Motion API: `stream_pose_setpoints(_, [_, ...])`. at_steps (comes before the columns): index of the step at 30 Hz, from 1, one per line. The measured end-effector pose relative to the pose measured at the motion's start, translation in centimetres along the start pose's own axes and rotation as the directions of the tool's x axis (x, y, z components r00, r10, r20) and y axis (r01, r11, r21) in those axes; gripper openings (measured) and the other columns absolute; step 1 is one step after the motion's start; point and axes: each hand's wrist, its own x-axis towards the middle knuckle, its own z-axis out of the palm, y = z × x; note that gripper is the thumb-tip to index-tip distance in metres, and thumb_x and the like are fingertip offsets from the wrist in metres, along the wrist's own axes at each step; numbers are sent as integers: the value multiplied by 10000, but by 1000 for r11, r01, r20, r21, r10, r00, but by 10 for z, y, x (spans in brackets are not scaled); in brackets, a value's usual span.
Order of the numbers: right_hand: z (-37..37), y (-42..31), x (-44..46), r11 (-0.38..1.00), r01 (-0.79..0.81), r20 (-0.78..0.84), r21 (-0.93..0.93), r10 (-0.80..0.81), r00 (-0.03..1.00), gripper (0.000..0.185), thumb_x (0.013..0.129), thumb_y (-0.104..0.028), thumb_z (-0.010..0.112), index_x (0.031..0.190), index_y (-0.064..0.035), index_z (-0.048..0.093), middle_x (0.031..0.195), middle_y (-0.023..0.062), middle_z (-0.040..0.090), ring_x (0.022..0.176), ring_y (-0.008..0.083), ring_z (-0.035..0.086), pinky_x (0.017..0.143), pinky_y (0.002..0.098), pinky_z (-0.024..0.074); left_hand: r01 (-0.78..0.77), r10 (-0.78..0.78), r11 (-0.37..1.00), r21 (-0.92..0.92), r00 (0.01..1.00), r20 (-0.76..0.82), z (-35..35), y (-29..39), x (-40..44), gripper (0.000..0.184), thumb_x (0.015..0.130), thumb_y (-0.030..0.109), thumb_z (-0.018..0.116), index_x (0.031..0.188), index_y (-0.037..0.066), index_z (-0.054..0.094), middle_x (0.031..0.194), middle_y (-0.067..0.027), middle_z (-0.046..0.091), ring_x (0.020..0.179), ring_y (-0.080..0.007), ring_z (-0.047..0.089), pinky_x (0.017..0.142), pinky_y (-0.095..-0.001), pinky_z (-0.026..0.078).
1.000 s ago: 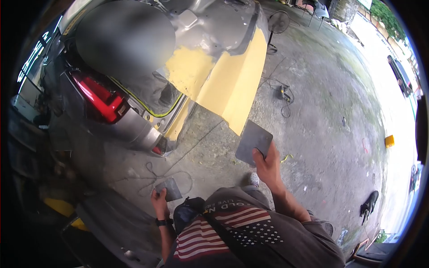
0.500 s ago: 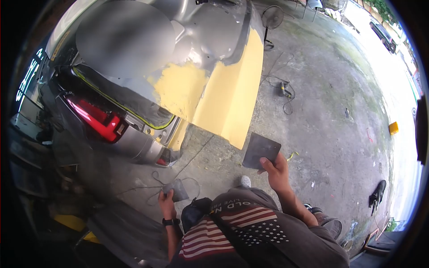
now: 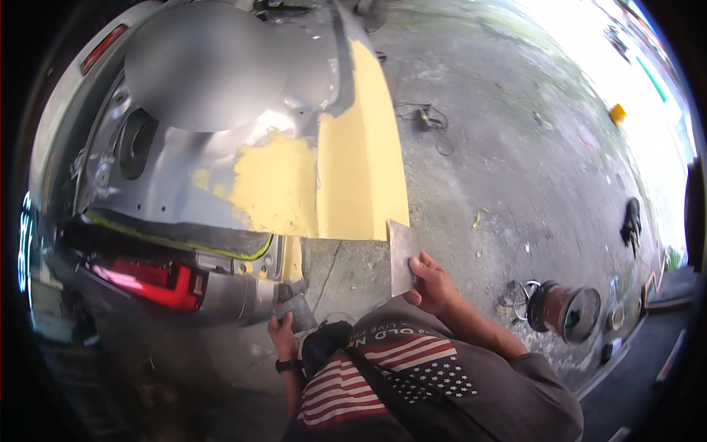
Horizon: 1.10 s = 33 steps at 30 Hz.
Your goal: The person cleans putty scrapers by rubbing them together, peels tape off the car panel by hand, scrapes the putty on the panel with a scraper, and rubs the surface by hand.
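My right hand (image 3: pixel 436 284) pinches a flat, square grey putty spreader (image 3: pixel 402 267) between thumb and fingers. Its upper edge overlaps the lower right corner of the yellow filler (image 3: pixel 353 184) on the car's panel in this view; whether they touch I cannot tell. Lower left, my left hand (image 3: pixel 282 333) grips a second dark flat plate (image 3: pixel 299 312), below the car's rear corner. Yellow filler covers the panel's folded edge and a rough-edged patch (image 3: pixel 276 180) beside it, against bare grey metal (image 3: pixel 177 177).
A red tail light (image 3: pixel 158 283) sits at the car's rear corner. On the concrete floor (image 3: pixel 501 184) lie a corded power tool (image 3: pixel 425 118) and a dark object (image 3: pixel 632 221). A round drum-like container (image 3: pixel 567 311) stands to my right, and a yellow object (image 3: pixel 617 113) lies farther off.
My right hand has turned its spreader more upright and brought it to the panel's lower corner. The view has turned, bringing the drum-like container into sight. Both hands keep their hold.
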Motion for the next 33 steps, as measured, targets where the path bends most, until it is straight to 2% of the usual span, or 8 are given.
stream_pose_setpoints(3, [6, 14, -9, 990, 95, -4, 100, -95, 995, 331, 1016, -243, 562, 1296, -91, 473, 954, 98, 658, 438, 141, 499, 373, 248, 375, -52, 25, 980, 193, 990, 141, -13, 16, 27, 157, 915, 89, 650, 1035, -12, 666, 964, -16, 674, 862, -112, 580, 793, -291, 467])
stream_pose_setpoints(6, [12, 23, -6, 974, 181, -41, 133, -177, 983, 338, 1011, -244, 569, 1292, -80, 479, 932, 99, 662, 423, 134, 484, 366, 243, 365, -64, 29, 986, 155, 976, 217, -12, 22, 45, 155, 914, 102, 657, 986, -34, 639, 927, -36, 667, 821, -115, 559, 747, -304, 466])
stream_pose_setpoints(9, [20, 21, -9, 970, 210, 19, 126, -214, 977, 345, 1007, -241, 574, 1293, -73, 482, 899, 96, 663, 411, 128, 475, 357, 242, 358, -110, 62, 979, 172, 963, 262, 1, 33, 47, 152, 914, 106, 654, 976, -31, 634, 914, -43, 667, 817, -118, 562, 739, -309, 469])
stream_pose_setpoints(11, [26, 19, -17, 963, 225, 190, 148, -251, 949, 351, 1003, -243, 580, 1292, -72, 479, 876, 93, 662, 401, 126, 469, 352, 241, 352, -105, 39, 973, 206, 952, 304, 2, 32, 50, 149, 919, 106, 647, 1000, -19, 661, 916, -33, 684, 826, -132, 592, 764, -299, 483])
stream_pose_setpoints(14, [25, 23, -18, 956, 235, 197, 175, -268, 943, 351, 1004, -241, 578, 1297, -78, 476, 881, 93, 662, 403, 124, 471, 351, 241, 352, -152, 58, 954, 259, 938, 341, 6, 40, 48, 151, 923, 112, 643, 999, -18, 657, 913, -35, 684, 824, -138, 594, 764, -303, 484])
stream_pose_setpoints(24, [18, 18, -20, 966, 231, 185, 114, -249, 951, 351, 1002, -247, 583, 1289, -79, 471, 905, 91, 662, 423, 118, 489, 356, 236, 359, -93, 26, 974, 204, 950, 311, 11, 26, 51, 211, 913, 136, 663, 1020, -43, 629, 938, -82, 678, 826, -170, 586, 743, -347, 478])
stream_pose_setpoints(26, [12, 18, -16, 972, 217, 296, 87, -234, 926, 431, 995, -260, 608, 1373, -112, 462, 1007, 16, 631, 667, 96, 592, 438, 244, 380, -143, 41, 948, 283, 940, 338, 9, 20, 53, 151, 919, 104, 644, 1012, -14, 653, 924, -47, 681, 824, -141, 599, 756, -311, 492])
stream_pose_setpoints(33, [12, 15, -14, 979, 181, 272, 93, -200, 941, 443, 998, -246, 602, 1390, -105, 450, 1000, 26, 630, 647, 100, 582, 435, 250, 383, -124, 51, 968, 217, 947, 316, 17, 29, 47, 148, 921, 117, 646, 996, -10, 649, 904, -43, 669, 801, -140, 576, 734, -312, 481])
